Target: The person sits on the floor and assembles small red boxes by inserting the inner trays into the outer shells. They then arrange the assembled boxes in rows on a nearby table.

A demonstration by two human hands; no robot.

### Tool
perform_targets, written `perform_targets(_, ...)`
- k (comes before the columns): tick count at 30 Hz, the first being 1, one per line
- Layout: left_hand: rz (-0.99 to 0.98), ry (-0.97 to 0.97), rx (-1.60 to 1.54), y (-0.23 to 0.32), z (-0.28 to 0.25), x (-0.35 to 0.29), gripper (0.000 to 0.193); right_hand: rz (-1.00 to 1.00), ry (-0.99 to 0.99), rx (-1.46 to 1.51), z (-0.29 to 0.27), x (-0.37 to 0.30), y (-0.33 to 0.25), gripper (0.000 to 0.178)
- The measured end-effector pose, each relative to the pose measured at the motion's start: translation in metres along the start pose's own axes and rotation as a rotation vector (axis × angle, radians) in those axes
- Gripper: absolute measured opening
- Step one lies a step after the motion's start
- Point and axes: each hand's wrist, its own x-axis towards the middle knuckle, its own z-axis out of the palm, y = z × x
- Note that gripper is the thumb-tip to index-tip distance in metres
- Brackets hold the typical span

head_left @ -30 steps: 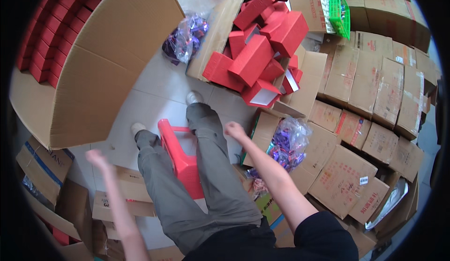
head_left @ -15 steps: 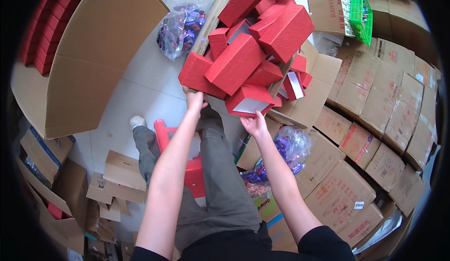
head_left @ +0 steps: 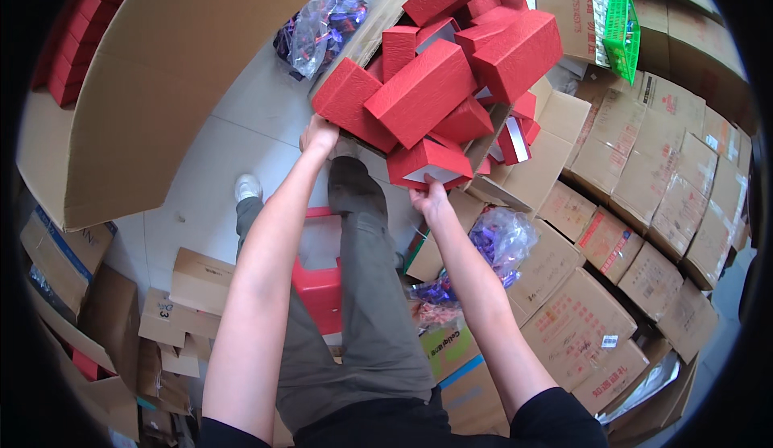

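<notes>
A cardboard carton [head_left: 377, 23] is heaped with several red gift boxes [head_left: 423, 94] lying at odd angles. My left hand [head_left: 320, 133] is closed at the carton's near left corner, just below a red box; its fingertips are hidden underneath. At the near end, my right hand [head_left: 429, 196] grips a red box with a white face [head_left: 439, 161]. The right thumb lies on that white face, while the other fingers are tucked out of sight below. Whether they also hold the carton is hidden.
A red plastic stool [head_left: 318, 291] stands by my legs. On the left rises a large open carton [head_left: 173, 86] with red boxes inside. Stacked cartons [head_left: 644, 158] line the right. Bags of purple wrapped items [head_left: 322, 33] lie on the floor, and a green basket [head_left: 622, 37] sits far right.
The heaped carton has shifted slightly to the right in view, its left corner swinging nearer the far side. My right thumb has moved onto the red box's white face.
</notes>
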Motion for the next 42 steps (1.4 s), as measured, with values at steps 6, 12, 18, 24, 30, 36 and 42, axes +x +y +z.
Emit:
perform_targets(6, 0.100, 0.042, -0.087, -0.058, -0.077, 0.036, 0.030, 0.053, -0.055, 0.135, 0.013, -0.041, 0.115, 0.026)
perform_targets(12, 0.206, 0.174, -0.197, -0.104, -0.158, 0.050, 0.030, 0.375, -0.198, 0.008, 0.022, -0.056, 0.198, 0.038)
perform_targets(18, 0.195, 0.220, -0.088, -0.144, -0.265, 0.042, 0.030, 0.561, -0.438, -0.541, 0.032, -0.110, 0.306, 0.043)
perform_targets(24, 0.226, 0.229, -0.480, -0.169, -0.294, 0.004, 0.033, 0.392, -0.677, -0.675, 0.014, -0.121, 0.335, 0.026)
perform_targets(30, 0.259, 0.359, -0.641, -0.192, -0.216, -0.065, 0.053, 0.124, -0.765, -0.930, 0.014, -0.112, 0.319, 0.032)
perform_targets(36, 0.101, 0.403, -1.233, -0.208, -0.115, -0.153, 0.067, 0.021, -0.811, -0.988, 0.008, -0.116, 0.324, 0.027)
perform_targets(42, 0.212, 0.267, -1.156, -0.242, -0.079, -0.129, 0.070, 0.287, -1.018, -1.289, -0.012, -0.117, 0.288, 0.023)
